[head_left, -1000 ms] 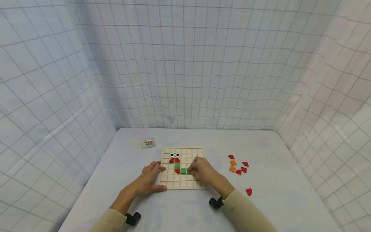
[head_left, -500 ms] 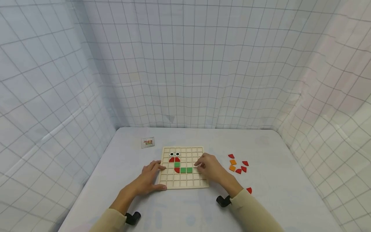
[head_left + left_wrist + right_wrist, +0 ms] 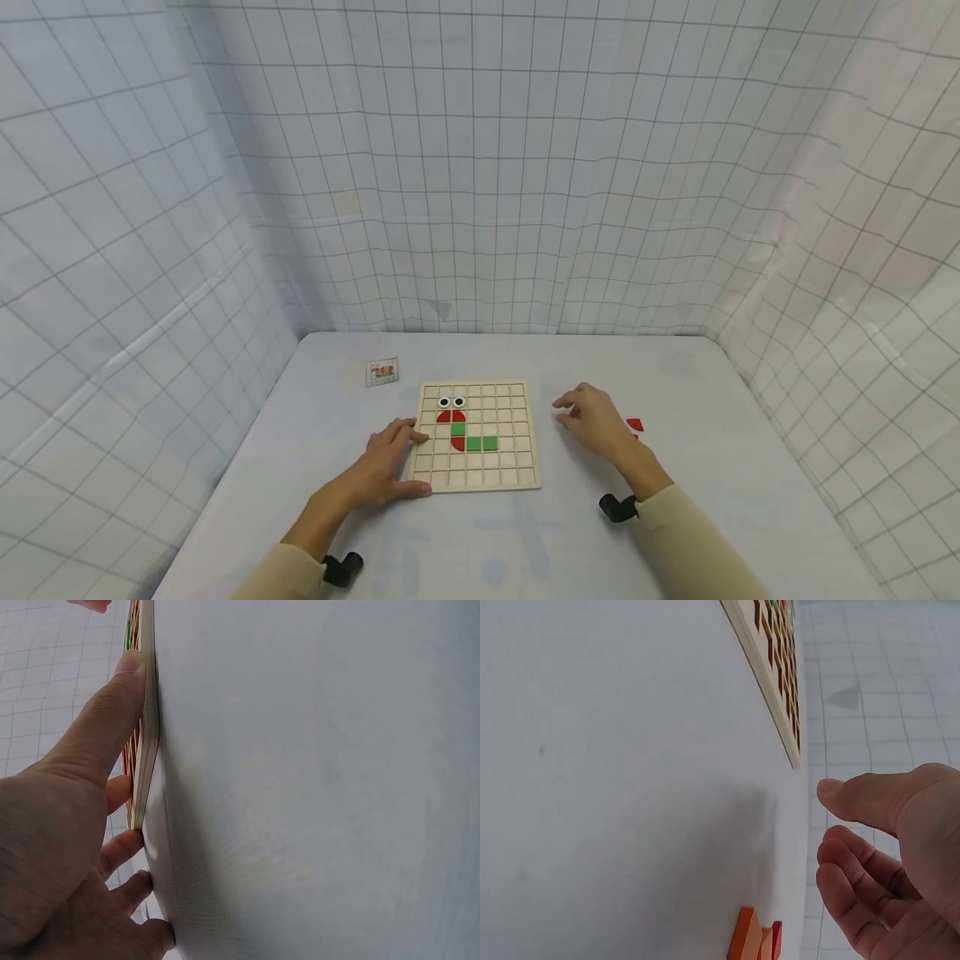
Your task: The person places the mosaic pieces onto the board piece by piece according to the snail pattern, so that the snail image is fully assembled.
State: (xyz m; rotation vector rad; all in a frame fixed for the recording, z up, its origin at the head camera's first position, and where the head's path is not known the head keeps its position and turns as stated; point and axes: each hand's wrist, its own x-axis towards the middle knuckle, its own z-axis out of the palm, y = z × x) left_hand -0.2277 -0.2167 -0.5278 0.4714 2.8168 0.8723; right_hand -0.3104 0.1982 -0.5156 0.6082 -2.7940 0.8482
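Observation:
A wooden grid board lies flat on the table. Set in its cells are two eye pieces, red quarter-round tiles and green square tiles. My left hand rests at the board's left side, thumb on the near left corner and index finger over the left edge. In the left wrist view its other fingers touch the table beside the board. My right hand hovers right of the board, fingers loosely bent, thumb and fingertips apart, nothing between them.
Loose red tiles show past the right hand, which hides others in the head view. The right wrist view shows orange tiles on the table below that hand. A small picture card lies beyond the board at left. Grid-patterned sheets surround the table.
My right hand has let go of a green tile in the board and moved right, off the board toward the loose tiles. The left hand has stayed in place.

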